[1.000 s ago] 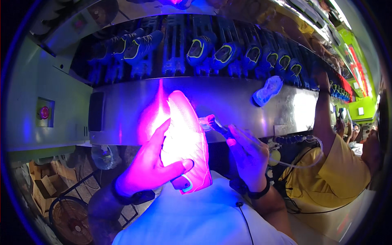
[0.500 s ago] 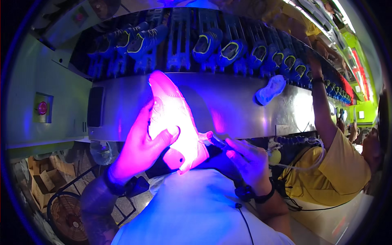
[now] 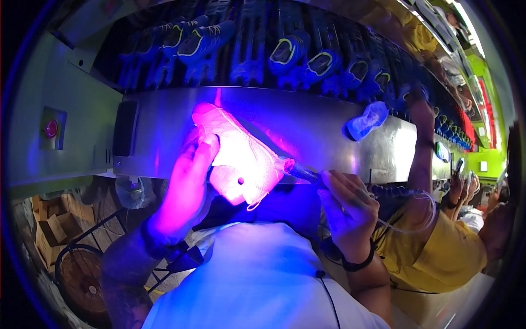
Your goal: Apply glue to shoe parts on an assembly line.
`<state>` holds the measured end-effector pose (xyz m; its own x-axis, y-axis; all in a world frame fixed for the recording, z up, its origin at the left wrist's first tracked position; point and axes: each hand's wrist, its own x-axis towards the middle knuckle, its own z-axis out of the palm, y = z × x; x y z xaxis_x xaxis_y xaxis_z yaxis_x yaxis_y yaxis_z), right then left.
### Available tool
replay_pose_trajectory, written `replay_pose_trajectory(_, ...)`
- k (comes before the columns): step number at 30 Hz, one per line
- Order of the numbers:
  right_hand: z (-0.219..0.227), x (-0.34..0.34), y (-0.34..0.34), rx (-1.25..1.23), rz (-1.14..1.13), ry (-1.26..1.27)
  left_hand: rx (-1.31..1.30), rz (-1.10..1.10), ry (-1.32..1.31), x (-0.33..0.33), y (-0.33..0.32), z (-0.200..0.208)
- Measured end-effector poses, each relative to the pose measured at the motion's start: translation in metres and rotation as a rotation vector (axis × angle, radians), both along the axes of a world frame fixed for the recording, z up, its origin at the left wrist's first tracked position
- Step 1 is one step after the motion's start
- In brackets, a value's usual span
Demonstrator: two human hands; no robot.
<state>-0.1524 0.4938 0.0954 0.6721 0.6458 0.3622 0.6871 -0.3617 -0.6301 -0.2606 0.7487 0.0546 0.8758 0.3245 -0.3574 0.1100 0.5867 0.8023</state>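
Note:
A shoe upper [image 3: 249,151], lit glaring pink and white, is tilted in front of me with its toe up and to the left. A block with a small dark hole shows at its lower end. My left hand [image 3: 189,170] is closed round its left side, thumb pressed on the surface. Between the fingers of my right hand [image 3: 349,205] is a brush [image 3: 302,172] with a dark handle. Its pale tip reaches the right edge of the upper; the glare hides whether bristles press on it.
A metal ledge [image 3: 164,123] runs across in front, with blue shoes [image 3: 289,52] on the rack behind. One pale blue sole [image 3: 368,120] lies on the ledge. At right, a co-worker in a yellow shirt [image 3: 433,247] reaches toward the rack. Cardboard boxes [image 3: 60,227] and a fan [image 3: 82,279] stand lower left.
The shoe upper has swung round, its lower end moving up and right. My left thumb now lies nearer the toe. My right hand and the brush have shifted right. The co-worker's arm has moved.

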Motion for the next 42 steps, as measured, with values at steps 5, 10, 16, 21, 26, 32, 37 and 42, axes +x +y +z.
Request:
replay_pose_trajectory(5, 0.008, 0.01, 0.011, 0.009, 0.051, -0.11, -0.198, -0.026, 0.01, -0.005, -0.003, 0.008)
replay_pose_trajectory(10, 0.015, 0.018, 0.015, 0.02, 0.103, -0.147, -0.434, 0.008, 0.109, -0.011, -0.011, 0.009)
replay_pose_trajectory(16, 0.02, 0.024, 0.019, 0.059, 0.145, -0.143, -0.777, -0.027, 0.194, -0.034, -0.011, 0.008)
replay_pose_trajectory(21, 0.018, 0.028, 0.016, 0.064, 0.192, -0.133, -1.268, 0.0, 0.2, -0.045, -0.015, 0.008)
replay_pose_trajectory(26, 0.011, 0.026, 0.015, 0.088, 0.208, -0.127, -1.296, -0.058, 0.199, -0.053, -0.022, 0.013)
replay_pose_trajectory(32, -0.015, 0.014, 0.01, 0.08, 0.16, 0.004, -1.381, -0.014, 0.261, -0.06, -0.023, 0.021)
replay_pose_trajectory(37, -0.053, 0.003, 0.017, 0.031, 0.102, 0.045, -1.243, -0.074, 0.301, -0.072, -0.021, 0.01)
replay_pose_trajectory(42, -0.034, 0.006, 0.045, 0.154, 0.042, 0.532, -1.212, -0.118, 0.258, -0.067, -0.005, 0.004)
